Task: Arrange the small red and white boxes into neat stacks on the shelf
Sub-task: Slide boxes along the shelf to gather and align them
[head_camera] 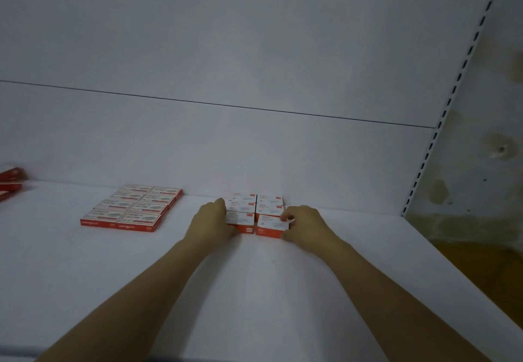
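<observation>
While the small boxes (256, 206) sit bunched in two columns at the back of the shelf (254, 291), the right hand (307, 224) pinches the nearest right box (270, 227) by its outer end, fingers on top, thumb below. The left hand (212, 220) lies against the cluster's other side; gripping or just pressing, I cannot tell. Well left of it, flat red boxes (131, 208) lie in a tidy block.

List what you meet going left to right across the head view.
Red boxes at the left edge → flat grid of red boxes → left hand → block of small red and white boxes → right hand → slotted upright.
</observation>
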